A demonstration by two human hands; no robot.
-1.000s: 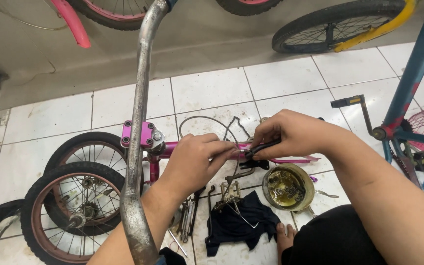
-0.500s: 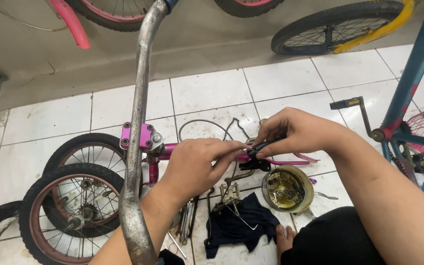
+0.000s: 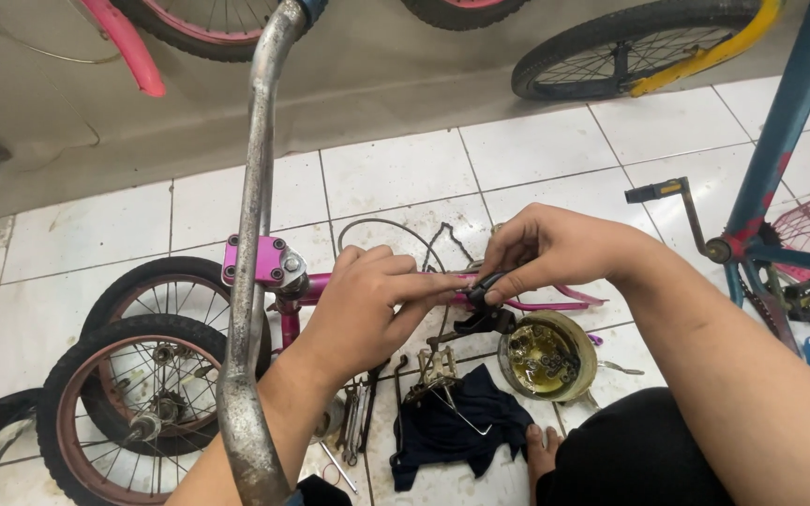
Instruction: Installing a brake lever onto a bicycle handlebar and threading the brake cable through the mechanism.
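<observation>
Barely shifted, two hands' fingers [image 3: 442, 286] pinch one black brake part [image 3: 482, 292] above two wheels [image 3: 142, 375].

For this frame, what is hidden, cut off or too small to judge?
Head view only:
- The small dark part pinched by the right hand: fingers cover most of it, so its kind is unclear.
- Where the left hand meets the pink frame: hidden under its fingers.
- Contents of the round tin: too small to identify.
- Blue bicycle: cut off by the right edge.
- Grey handlebar: hides the pink stem behind it.

A round tin [image 3: 547, 356] of greasy parts sits beside a dark cloth [image 3: 461, 426] on white tiles [image 3: 396, 173].
</observation>
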